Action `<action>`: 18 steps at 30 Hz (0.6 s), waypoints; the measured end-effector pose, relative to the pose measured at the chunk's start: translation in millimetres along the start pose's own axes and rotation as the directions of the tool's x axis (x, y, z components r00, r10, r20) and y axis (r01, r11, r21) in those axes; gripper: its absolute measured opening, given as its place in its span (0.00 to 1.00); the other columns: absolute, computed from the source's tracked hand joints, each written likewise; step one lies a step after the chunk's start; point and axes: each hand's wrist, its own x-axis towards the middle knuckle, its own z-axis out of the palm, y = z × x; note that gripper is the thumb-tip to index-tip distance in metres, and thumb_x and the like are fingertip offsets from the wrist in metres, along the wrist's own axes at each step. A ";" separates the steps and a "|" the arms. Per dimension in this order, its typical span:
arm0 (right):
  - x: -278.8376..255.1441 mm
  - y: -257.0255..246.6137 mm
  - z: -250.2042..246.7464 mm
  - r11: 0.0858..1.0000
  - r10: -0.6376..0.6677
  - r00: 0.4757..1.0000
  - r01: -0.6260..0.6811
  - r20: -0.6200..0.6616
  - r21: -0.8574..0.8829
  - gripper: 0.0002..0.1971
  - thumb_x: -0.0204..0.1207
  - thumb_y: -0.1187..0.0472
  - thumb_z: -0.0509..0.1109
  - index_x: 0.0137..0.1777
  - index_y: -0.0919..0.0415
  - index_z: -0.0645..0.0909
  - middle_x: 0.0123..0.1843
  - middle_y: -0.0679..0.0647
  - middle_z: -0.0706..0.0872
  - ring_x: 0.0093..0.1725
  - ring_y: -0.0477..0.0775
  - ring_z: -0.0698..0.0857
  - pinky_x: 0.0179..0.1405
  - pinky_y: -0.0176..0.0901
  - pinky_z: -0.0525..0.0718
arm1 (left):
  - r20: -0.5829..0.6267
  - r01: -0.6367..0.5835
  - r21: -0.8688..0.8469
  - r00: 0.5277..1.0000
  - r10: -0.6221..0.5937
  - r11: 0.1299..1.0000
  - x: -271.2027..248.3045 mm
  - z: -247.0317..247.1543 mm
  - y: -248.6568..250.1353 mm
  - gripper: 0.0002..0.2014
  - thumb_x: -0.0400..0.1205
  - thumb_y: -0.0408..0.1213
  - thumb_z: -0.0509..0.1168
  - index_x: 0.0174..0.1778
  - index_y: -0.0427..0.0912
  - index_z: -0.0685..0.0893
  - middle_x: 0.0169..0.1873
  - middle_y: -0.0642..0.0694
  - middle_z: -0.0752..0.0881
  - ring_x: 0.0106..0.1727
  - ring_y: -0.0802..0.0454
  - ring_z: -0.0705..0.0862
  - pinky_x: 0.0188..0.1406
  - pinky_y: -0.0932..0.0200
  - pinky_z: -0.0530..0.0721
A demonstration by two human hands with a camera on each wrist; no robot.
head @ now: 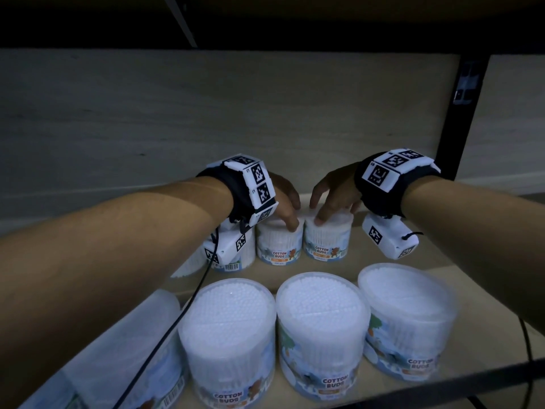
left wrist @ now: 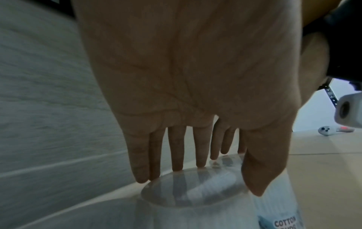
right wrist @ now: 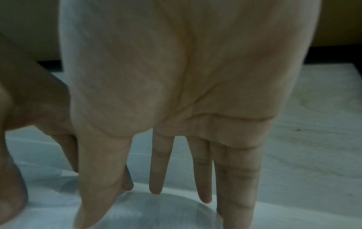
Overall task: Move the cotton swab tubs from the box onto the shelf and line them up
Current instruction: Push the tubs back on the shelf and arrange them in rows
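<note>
Clear round cotton swab tubs with "COTTON BUDS" labels stand in two rows on the wooden shelf (head: 439, 265). My left hand (head: 292, 214) grips the middle back tub (head: 278, 246) from above, fingers over the far rim of its lid (left wrist: 195, 193) and thumb on the near side. Beside it my right hand (head: 327, 208) holds the right back tub (head: 327, 240) the same way, and the right wrist view shows its lid (right wrist: 166, 213) under the fingertips. These two tubs stand almost touching. A third back tub (head: 236, 261) is half hidden by my left wrist camera.
The front row holds three upright tubs (head: 227, 335) (head: 321, 323) (head: 410, 317) and another at the far left (head: 141, 349) under my forearm. A black upright post (head: 460, 113) stands at the right. The shelf above hangs low, and a black cable (head: 177, 320) trails from my left wrist.
</note>
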 end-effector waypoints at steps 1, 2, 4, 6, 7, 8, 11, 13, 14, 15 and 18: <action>0.1 -1.3 0.2 1.000 -0.001 1.000 0.001 -0.002 -0.011 0.28 0.75 0.51 0.79 0.75 0.50 0.78 0.54 0.48 0.79 0.60 0.56 0.79 0.66 0.55 0.85 | 0.001 -0.007 0.001 1.000 0.007 1.000 0.0 -0.2 -0.6 0.33 0.77 0.55 0.73 0.79 0.57 0.74 0.75 0.52 0.75 0.76 0.51 0.73 0.67 0.57 0.72; 0.1 -2.6 0.2 1.000 0.001 1.000 -0.001 -0.005 -0.016 0.28 0.75 0.51 0.79 0.75 0.50 0.78 0.52 0.47 0.78 0.60 0.56 0.78 0.66 0.55 0.85 | -0.003 -0.011 -0.004 1.000 0.011 1.000 -0.3 -0.2 -1.8 0.32 0.76 0.55 0.73 0.78 0.58 0.75 0.74 0.53 0.76 0.76 0.51 0.73 0.65 0.58 0.72; 0.8 -3.5 0.3 1.000 0.007 1.000 -0.007 -0.014 -0.020 0.28 0.75 0.52 0.80 0.74 0.51 0.78 0.53 0.48 0.79 0.60 0.56 0.78 0.67 0.56 0.85 | -0.016 -0.022 -0.013 1.000 0.022 1.000 -0.3 0.6 -4.2 0.32 0.76 0.56 0.73 0.78 0.58 0.76 0.73 0.54 0.77 0.76 0.51 0.73 0.63 0.59 0.70; 1.8 -2.8 0.5 1.000 0.010 1.000 -0.010 -0.019 -0.018 0.28 0.74 0.52 0.80 0.73 0.50 0.79 0.51 0.46 0.79 0.60 0.56 0.79 0.66 0.57 0.85 | -0.031 -0.034 -0.004 0.999 0.034 0.999 -1.1 1.4 -4.4 0.32 0.77 0.56 0.72 0.78 0.58 0.76 0.74 0.54 0.76 0.75 0.52 0.73 0.63 0.60 0.68; 2.9 -2.2 0.5 1.000 0.010 1.000 -0.010 -0.020 -0.015 0.28 0.73 0.53 0.81 0.73 0.50 0.79 0.49 0.45 0.79 0.60 0.56 0.79 0.66 0.56 0.86 | -0.037 -0.036 -0.004 0.999 0.036 0.999 -0.9 2.1 -4.4 0.32 0.77 0.57 0.72 0.78 0.57 0.76 0.74 0.53 0.77 0.75 0.52 0.73 0.62 0.60 0.68; 4.0 -1.7 0.3 1.000 0.008 1.000 -0.008 -0.020 -0.011 0.28 0.73 0.53 0.81 0.73 0.50 0.79 0.49 0.45 0.79 0.60 0.56 0.79 0.66 0.56 0.86 | -0.036 -0.036 -0.005 0.999 0.036 0.999 -1.0 2.2 -3.9 0.32 0.77 0.57 0.72 0.78 0.57 0.76 0.74 0.53 0.77 0.74 0.52 0.74 0.62 0.60 0.68; 6.2 -0.8 0.1 1.000 -0.005 1.000 0.004 -0.020 -0.022 0.27 0.74 0.55 0.81 0.72 0.50 0.79 0.53 0.48 0.80 0.60 0.57 0.79 0.67 0.56 0.85 | -0.023 -0.026 -0.017 0.999 0.026 0.999 -1.8 1.1 -2.5 0.33 0.77 0.58 0.72 0.78 0.54 0.76 0.72 0.52 0.79 0.69 0.52 0.76 0.62 0.60 0.70; 8.8 1.4 0.5 1.000 -0.012 1.000 0.011 -0.019 -0.026 0.26 0.73 0.55 0.81 0.70 0.47 0.80 0.59 0.51 0.81 0.62 0.58 0.81 0.65 0.55 0.85 | -0.015 -0.012 -0.030 1.000 0.011 0.999 -1.0 0.5 -2.3 0.33 0.75 0.60 0.73 0.76 0.53 0.79 0.71 0.52 0.81 0.68 0.51 0.78 0.69 0.56 0.75; 9.7 2.8 1.0 0.999 -0.018 1.000 0.018 -0.014 -0.031 0.26 0.72 0.55 0.82 0.69 0.44 0.79 0.61 0.52 0.82 0.61 0.57 0.82 0.63 0.52 0.86 | -0.011 -0.004 -0.035 1.000 0.003 0.999 -0.2 0.3 -1.8 0.33 0.75 0.60 0.72 0.75 0.52 0.80 0.71 0.51 0.81 0.70 0.50 0.79 0.72 0.52 0.76; 10.5 4.0 1.5 0.999 -0.027 1.000 0.027 -0.003 -0.042 0.26 0.71 0.55 0.82 0.67 0.41 0.79 0.62 0.51 0.82 0.60 0.56 0.83 0.59 0.49 0.87 | -0.006 0.005 -0.039 1.000 -0.005 0.999 0.6 0.4 -1.8 0.32 0.75 0.61 0.72 0.73 0.50 0.82 0.71 0.49 0.82 0.70 0.48 0.79 0.73 0.50 0.77; 11.4 8.8 1.4 0.996 -0.051 0.998 0.053 0.022 -0.071 0.27 0.69 0.55 0.82 0.63 0.34 0.76 0.67 0.48 0.82 0.65 0.54 0.81 0.60 0.46 0.83 | 0.003 0.029 -0.064 1.000 -0.029 0.998 3.2 0.0 -1.0 0.33 0.74 0.61 0.74 0.71 0.46 0.84 0.70 0.46 0.84 0.70 0.46 0.81 0.72 0.50 0.78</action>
